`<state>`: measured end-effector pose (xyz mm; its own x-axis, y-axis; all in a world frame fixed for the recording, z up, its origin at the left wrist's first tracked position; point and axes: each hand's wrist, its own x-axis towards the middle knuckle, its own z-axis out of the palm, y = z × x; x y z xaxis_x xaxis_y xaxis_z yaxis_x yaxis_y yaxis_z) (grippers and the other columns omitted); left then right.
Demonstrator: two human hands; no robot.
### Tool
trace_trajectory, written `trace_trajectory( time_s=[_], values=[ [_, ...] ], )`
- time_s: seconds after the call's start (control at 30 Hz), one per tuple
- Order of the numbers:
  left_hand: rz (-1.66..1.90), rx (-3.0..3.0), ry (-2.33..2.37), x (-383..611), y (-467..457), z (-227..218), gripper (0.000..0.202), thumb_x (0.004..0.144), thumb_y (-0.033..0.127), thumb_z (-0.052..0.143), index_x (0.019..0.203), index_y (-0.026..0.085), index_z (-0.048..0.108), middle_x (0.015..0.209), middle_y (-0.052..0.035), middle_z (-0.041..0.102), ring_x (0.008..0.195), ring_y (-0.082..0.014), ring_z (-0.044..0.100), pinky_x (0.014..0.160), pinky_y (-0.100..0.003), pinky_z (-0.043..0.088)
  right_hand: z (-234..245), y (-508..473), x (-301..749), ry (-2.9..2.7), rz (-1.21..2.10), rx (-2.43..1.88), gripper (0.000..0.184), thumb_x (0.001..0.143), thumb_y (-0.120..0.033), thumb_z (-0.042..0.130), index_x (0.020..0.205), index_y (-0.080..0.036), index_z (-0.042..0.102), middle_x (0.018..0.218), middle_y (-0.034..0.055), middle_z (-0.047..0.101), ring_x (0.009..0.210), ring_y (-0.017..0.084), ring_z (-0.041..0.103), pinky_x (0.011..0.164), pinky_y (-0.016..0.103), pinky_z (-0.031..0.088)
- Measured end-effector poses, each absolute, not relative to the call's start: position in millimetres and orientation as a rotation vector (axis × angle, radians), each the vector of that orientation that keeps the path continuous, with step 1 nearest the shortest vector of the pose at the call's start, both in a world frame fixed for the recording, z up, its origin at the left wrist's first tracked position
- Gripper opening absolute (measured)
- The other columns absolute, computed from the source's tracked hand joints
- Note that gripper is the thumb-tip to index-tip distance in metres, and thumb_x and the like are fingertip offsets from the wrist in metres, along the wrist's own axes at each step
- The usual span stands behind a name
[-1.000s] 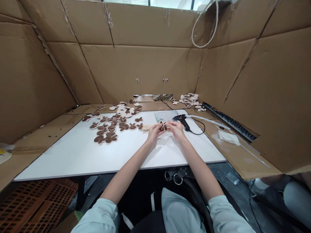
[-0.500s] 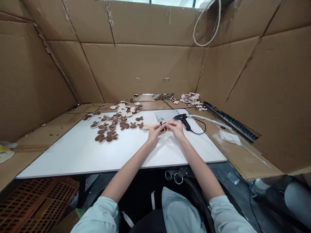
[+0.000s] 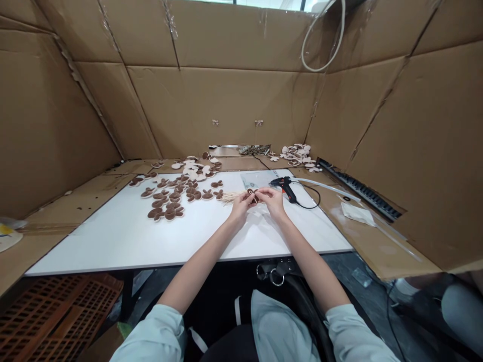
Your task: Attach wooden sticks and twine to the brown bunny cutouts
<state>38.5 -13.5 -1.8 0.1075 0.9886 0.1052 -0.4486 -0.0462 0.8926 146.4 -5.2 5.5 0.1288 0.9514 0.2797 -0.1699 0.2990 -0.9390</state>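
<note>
My left hand and my right hand meet above the white table, fingers pinched on a small brown bunny-shaped piece held between them. A bundle of thin wooden sticks lies on the table just left of my left hand. A black and orange glue gun rests right behind my right hand, with its black cord trailing right.
Several brown bunny-shaped pieces spread over the table's far left. Pale cut-outs lie at the back right on cardboard. Cardboard walls enclose the table. A white cloth lies right; an orange crate sits lower left.
My hands stay pinched on the small piece, with only slight finger movement. The view has shifted a little.
</note>
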Motion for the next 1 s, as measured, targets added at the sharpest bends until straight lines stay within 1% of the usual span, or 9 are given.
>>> trace_trajectory(
  time_s=[0.2, 0.33, 0.5, 0.6, 0.67, 0.73, 0.9, 1.0],
  values=[
    [1.337, 0.958, 0.74, 38.4, -11.8, -1.5, 0.019, 0.057, 0.026, 0.069, 0.068, 0.014, 0.061, 0.072, -0.0015, 0.059, 0.07, -0.0121, 0.053, 0.07, -0.027, 0.04, 2.6, -3.7, 147.2, -1.181, 0.941, -0.926, 0.021, 0.051, -0.035, 0.068, 0.059, -0.017, 0.06, 0.066, 0.0027, 0.062, 0.06, 0.015, 0.057, 0.055, 0.028, 0.047],
    [1.336, 0.958, 0.742, 38.1, -13.4, -0.5, 0.015, 0.059, 0.026, 0.067, 0.066, 0.014, 0.06, 0.072, -0.0017, 0.059, 0.07, -0.0124, 0.053, 0.07, -0.027, 0.04, 2.9, -5.1, 146.6, -1.19, 0.936, -0.922, 0.02, 0.053, -0.033, 0.067, 0.061, -0.017, 0.057, 0.064, 0.0015, 0.059, 0.059, 0.014, 0.055, 0.053, 0.027, 0.047],
    [1.326, 0.935, 0.773, 38.3, -16.0, 1.2, 0.015, 0.057, 0.025, 0.067, 0.065, 0.014, 0.061, 0.072, -0.0024, 0.06, 0.071, -0.0129, 0.054, 0.068, -0.026, 0.04, 1.4, -4.1, 148.1, -1.146, 0.933, -0.897, 0.028, 0.049, -0.029, 0.07, 0.069, -0.019, 0.052, 0.068, -0.0014, 0.056, 0.062, 0.013, 0.054, 0.047, 0.023, 0.045],
    [1.304, 0.915, 0.776, 38.0, -16.5, 1.6, 0.018, 0.058, 0.029, 0.067, 0.067, 0.014, 0.062, 0.071, -0.0029, 0.06, 0.071, -0.0135, 0.055, 0.067, -0.025, 0.041, 0.0, -2.5, 149.5, -1.182, 0.947, -0.92, 0.028, 0.051, -0.03, 0.068, 0.074, -0.019, 0.056, 0.069, -0.0003, 0.057, 0.064, 0.013, 0.054, 0.05, 0.024, 0.046],
    [1.3, 0.894, 0.771, 37.5, -16.4, 1.7, 0.023, 0.061, 0.036, 0.064, 0.07, 0.015, 0.062, 0.071, -0.0031, 0.061, 0.07, -0.0136, 0.056, 0.065, -0.025, 0.042, -0.5, -2.1, 150.0, -1.218, 0.954, -0.936, 0.026, 0.054, -0.032, 0.067, 0.073, -0.018, 0.058, 0.07, 0.0012, 0.059, 0.064, 0.014, 0.055, 0.052, 0.025, 0.047],
    [1.303, 0.894, 0.774, 37.1, -16.4, 1.7, 0.026, 0.063, 0.039, 0.063, 0.072, 0.015, 0.063, 0.071, -0.0036, 0.061, 0.07, -0.0137, 0.056, 0.064, -0.025, 0.042, -0.6, -2.2, 150.2, -1.235, 0.955, -0.95, 0.024, 0.055, -0.034, 0.066, 0.072, -0.017, 0.06, 0.069, 0.0022, 0.061, 0.064, 0.015, 0.056, 0.054, 0.026, 0.047],
    [1.301, 0.98, 0.812, 37.6, -16.5, 1.4, 0.018, 0.058, 0.029, 0.067, 0.066, 0.012, 0.063, 0.07, -0.0047, 0.061, 0.069, -0.0137, 0.055, 0.063, -0.025, 0.042, -0.1, -2.9, 150.3, -1.242, 0.936, -0.964, 0.025, 0.054, -0.034, 0.067, 0.071, -0.017, 0.061, 0.071, 0.0031, 0.063, 0.064, 0.015, 0.057, 0.053, 0.026, 0.047],
    [1.303, 1.008, 0.806, 37.7, -15.7, 0.1, 0.018, 0.058, 0.028, 0.068, 0.066, 0.012, 0.064, 0.069, -0.0046, 0.06, 0.067, -0.0134, 0.055, 0.063, -0.026, 0.042, -0.2, -2.7, 150.5, -1.235, 0.934, -0.966, 0.024, 0.054, -0.034, 0.067, 0.07, -0.017, 0.061, 0.07, 0.0029, 0.063, 0.063, 0.015, 0.057, 0.053, 0.026, 0.046]
  ],
)
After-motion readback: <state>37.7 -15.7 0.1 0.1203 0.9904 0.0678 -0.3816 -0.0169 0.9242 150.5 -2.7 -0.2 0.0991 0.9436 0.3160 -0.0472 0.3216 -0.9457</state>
